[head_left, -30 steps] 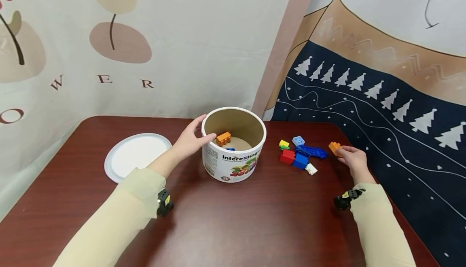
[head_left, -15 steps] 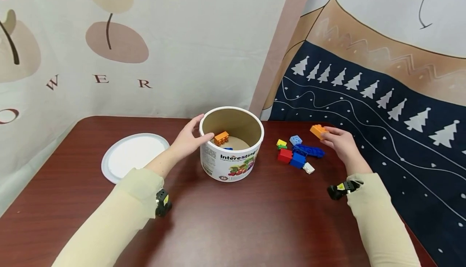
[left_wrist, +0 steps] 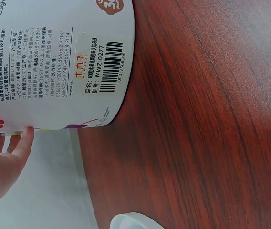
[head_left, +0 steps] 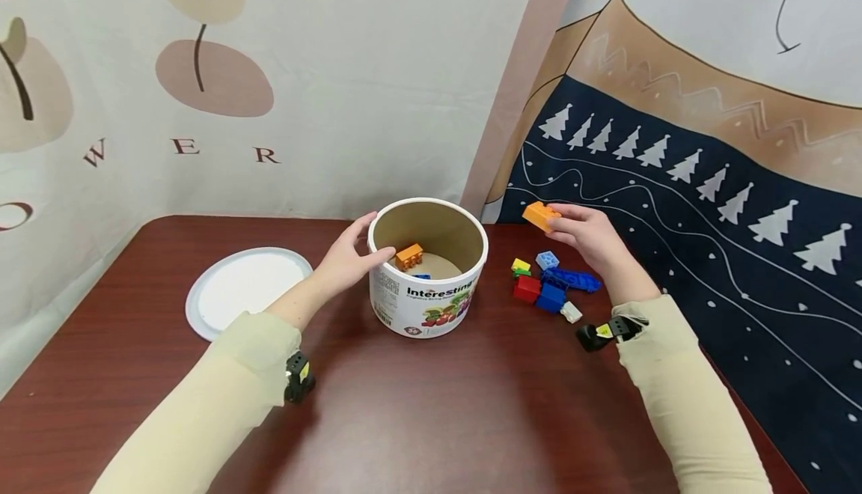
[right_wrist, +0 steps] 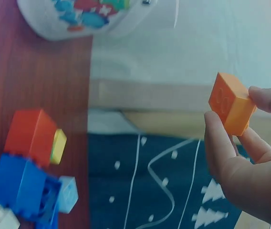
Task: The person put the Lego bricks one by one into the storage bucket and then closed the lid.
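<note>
A round white bucket with fruit pictures stands upright on the table, an orange brick and a bit of blue visible inside. My left hand holds its left side at the rim, thumb toward the front and fingers farther back. In the left wrist view, its fingertips meet the printed wall. Right of the bucket, my right hand pinches another orange toy brick between thumb and fingers, raised above the table. Just below it lie a red brick, a blue brick and a long dark-blue piece.
Left of the bucket lies a round white lid. Beside the red and blue bricks are a yellow brick, a light-blue brick and a small white piece. Printed cloths hang behind the table's back and right edges.
My right hand has lifted the orange brick from beyond the pile's right side and carried it leftward, toward the bucket. My left hand stays at the bucket's rim.
</note>
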The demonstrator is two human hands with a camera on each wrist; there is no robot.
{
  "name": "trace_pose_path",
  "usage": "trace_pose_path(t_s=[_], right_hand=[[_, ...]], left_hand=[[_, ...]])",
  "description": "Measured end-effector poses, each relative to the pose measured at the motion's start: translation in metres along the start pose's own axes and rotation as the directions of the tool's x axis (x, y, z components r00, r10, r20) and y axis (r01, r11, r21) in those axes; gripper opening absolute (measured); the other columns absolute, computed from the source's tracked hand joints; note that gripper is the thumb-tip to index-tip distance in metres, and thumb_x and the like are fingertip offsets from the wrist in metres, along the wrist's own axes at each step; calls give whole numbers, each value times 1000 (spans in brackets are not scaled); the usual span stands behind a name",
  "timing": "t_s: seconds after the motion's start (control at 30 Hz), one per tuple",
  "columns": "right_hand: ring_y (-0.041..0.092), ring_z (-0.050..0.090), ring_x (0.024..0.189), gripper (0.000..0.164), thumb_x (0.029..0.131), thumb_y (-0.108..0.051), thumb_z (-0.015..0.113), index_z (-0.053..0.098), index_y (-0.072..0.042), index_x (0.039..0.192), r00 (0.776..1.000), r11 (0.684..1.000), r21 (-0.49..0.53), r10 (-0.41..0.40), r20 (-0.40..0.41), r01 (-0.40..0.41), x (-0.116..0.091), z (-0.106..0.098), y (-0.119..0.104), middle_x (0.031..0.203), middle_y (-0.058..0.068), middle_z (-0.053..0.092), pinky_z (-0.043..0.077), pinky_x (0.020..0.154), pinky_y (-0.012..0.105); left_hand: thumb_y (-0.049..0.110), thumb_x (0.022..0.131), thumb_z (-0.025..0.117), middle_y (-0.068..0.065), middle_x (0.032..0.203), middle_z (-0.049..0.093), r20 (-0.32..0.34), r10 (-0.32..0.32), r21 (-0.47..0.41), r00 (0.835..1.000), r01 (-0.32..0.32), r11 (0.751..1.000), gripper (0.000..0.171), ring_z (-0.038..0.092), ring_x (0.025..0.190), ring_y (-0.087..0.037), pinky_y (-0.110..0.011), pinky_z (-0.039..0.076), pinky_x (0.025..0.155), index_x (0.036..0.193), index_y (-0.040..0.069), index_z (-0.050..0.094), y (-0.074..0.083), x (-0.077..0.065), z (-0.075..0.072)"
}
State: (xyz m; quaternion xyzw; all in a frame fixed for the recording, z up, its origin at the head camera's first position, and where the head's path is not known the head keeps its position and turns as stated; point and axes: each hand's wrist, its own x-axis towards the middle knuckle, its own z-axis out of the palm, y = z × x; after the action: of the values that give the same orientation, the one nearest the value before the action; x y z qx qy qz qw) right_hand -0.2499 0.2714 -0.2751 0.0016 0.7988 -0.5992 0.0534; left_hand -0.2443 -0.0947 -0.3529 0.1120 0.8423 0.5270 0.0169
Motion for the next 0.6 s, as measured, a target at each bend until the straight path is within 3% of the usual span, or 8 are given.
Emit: trace_pose_path(t_s=[0.27, 0.6], right_hand=[[9, 56, 99, 50, 95, -15, 53, 39, 2, 140, 998, 997, -67, -25, 62, 29, 4, 25, -16, 137, 18, 40, 49, 84, 13], [23, 52, 113, 45, 93, -14, 55, 46, -1, 136, 992, 993, -109, -26, 123, 39, 13, 57, -28, 135, 18, 46, 50, 88, 18]], left_hand=[[26, 87, 65, -16, 146, 36, 2, 13, -11, 1000, -13, 1000, 77, 37, 133, -33, -51, 34, 108, 149, 9, 22, -1, 0, 1], [28, 87, 65, -15, 147, 35, 2, -6, -5, 1000, 6, 1000, 77, 36, 134, -32, -50, 35, 108, 149, 11, 22, -1, 0, 0]])
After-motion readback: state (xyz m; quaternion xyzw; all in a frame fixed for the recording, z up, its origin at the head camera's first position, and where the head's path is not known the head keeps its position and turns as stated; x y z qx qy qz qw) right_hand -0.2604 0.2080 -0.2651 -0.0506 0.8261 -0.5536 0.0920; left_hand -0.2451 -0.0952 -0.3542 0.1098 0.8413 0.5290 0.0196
